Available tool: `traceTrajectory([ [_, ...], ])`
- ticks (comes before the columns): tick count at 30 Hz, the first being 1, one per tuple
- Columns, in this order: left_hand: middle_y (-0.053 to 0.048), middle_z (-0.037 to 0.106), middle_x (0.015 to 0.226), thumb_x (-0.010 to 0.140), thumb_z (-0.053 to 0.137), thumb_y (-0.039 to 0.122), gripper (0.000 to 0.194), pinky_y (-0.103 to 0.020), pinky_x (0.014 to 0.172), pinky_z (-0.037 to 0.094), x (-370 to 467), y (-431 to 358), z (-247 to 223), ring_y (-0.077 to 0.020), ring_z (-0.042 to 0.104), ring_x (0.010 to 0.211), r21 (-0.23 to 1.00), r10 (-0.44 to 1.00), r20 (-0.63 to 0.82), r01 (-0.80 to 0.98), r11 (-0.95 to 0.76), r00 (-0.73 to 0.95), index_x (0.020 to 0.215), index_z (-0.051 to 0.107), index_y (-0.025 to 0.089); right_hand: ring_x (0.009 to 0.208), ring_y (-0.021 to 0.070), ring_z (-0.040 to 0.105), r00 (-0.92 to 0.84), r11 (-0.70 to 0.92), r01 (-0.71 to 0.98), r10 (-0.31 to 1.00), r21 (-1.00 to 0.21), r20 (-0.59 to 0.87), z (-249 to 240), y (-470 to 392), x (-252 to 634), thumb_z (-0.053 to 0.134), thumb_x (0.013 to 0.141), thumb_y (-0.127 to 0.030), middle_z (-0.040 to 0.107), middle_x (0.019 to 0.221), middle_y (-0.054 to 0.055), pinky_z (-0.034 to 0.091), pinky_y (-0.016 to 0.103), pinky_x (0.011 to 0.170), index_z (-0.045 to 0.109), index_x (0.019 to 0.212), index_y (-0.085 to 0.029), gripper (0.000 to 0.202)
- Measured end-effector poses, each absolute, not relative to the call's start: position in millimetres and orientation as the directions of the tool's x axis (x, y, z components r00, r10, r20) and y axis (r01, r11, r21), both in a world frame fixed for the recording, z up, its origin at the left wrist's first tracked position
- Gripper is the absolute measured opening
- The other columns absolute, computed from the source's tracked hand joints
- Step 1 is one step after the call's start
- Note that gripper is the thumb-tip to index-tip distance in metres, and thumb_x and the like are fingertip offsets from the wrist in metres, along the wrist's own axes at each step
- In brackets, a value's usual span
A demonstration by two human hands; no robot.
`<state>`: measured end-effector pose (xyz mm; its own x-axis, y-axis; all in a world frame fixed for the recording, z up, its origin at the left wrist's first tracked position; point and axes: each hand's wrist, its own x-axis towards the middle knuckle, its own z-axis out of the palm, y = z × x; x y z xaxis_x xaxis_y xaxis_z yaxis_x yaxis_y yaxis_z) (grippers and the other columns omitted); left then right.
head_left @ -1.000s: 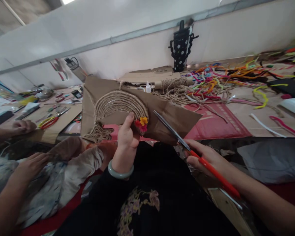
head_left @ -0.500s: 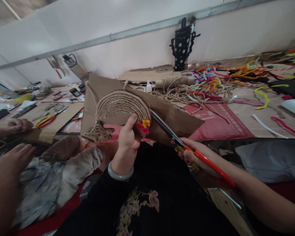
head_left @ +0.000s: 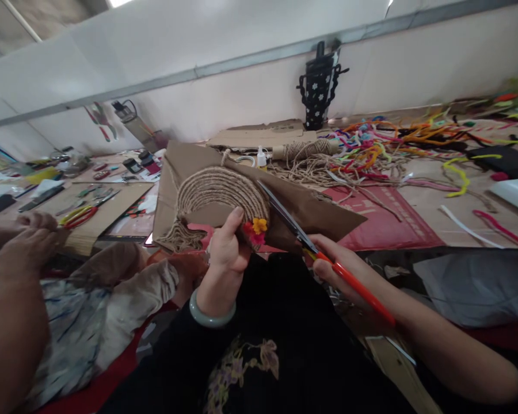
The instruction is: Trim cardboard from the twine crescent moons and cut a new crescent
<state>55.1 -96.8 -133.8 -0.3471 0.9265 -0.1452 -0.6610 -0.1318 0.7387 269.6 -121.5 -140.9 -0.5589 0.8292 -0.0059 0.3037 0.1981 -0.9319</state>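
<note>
The left hand (head_left: 228, 253) is gripping the card (head_left: 323, 218), whose rope arch (head_left: 218, 183) is lying at twelve o'clock from it. At three o'clock, the right hand (head_left: 347, 257) is holding scissors (head_left: 345, 278), blades pointing between ten and eleven.

rope arch (head_left: 219, 183) lies on cardboard (head_left: 332, 218), left of scissors (head_left: 349, 278).
</note>
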Motion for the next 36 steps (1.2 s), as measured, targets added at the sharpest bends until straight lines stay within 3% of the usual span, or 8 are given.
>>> traceTrajectory([
  [6, -0.002, 0.078, 0.089, 0.068, 0.084, 0.026, 0.021, -0.033, 0.097, 0.056, 60, -100, -134, -0.0223, 0.072, 0.109, 0.723, 0.926, -0.156, -0.679, -0.131, -0.345, 0.085, 0.071, 0.021, 0.074, 0.0171, 0.058, -0.525, 0.264, 0.356, 0.850, -0.896, 0.042, -139, -120, 265, 0.042, 0.088, -0.078, 0.064, 0.089, 0.004, 0.045, 0.028, 0.065, 0.058, 0.123, -0.018, 0.071],
  [14, 0.000, 0.078, 0.087, 0.065, 0.085, 0.023, 0.027, -0.030, 0.094, 0.058, 61, -105, -130, -0.0162, 0.074, 0.087, 0.688, 0.934, -0.212, -0.723, -0.065, -0.287, 0.088, 0.070, 0.019, 0.071, 0.0179, 0.062, -0.433, 0.262, 0.444, 0.900, -0.857, 0.051, -135, -125, 265, 0.054, 0.088, -0.055, 0.069, 0.079, 0.002, 0.047, 0.030, 0.069, 0.067, 0.117, -0.019, 0.048],
  [19, -0.002, 0.078, 0.089, 0.067, 0.085, 0.025, 0.026, -0.029, 0.089, 0.059, 62, -106, -130, -0.0183, 0.075, 0.094, 0.700, 0.942, -0.195, -0.712, -0.061, -0.273, 0.087, 0.069, 0.021, 0.062, 0.0158, 0.056, -0.415, 0.249, 0.473, 0.909, -0.845, 0.035, -132, -126, 267, 0.059, 0.085, -0.052, 0.062, 0.067, -0.001, 0.045, 0.028, 0.063, 0.069, 0.108, -0.020, 0.040],
  [27, -0.004, 0.078, 0.087, 0.062, 0.088, 0.027, 0.031, -0.035, 0.097, 0.057, 64, -109, -137, -0.0262, 0.072, 0.112, 0.754, 0.934, -0.147, -0.648, -0.108, -0.327, 0.086, 0.070, 0.020, 0.068, 0.0187, 0.061, -0.460, 0.293, 0.450, 0.886, -0.843, 0.062, -126, -128, 274, 0.047, 0.088, -0.071, 0.068, 0.080, 0.003, 0.047, 0.030, 0.065, 0.065, 0.111, -0.020, 0.058],
  [36, -0.003, 0.078, 0.086, 0.049, 0.094, 0.029, 0.040, -0.037, 0.102, 0.054, 69, -117, -139, -0.0270, 0.071, 0.113, 0.757, 0.944, -0.107, -0.641, -0.125, -0.311, 0.079, 0.068, 0.021, 0.083, 0.0246, 0.070, -0.464, 0.324, 0.503, 0.883, -0.801, 0.066, -125, -124, 282, 0.055, 0.087, -0.060, 0.076, 0.094, 0.006, 0.053, 0.033, 0.076, 0.070, 0.117, -0.021, 0.050],
])
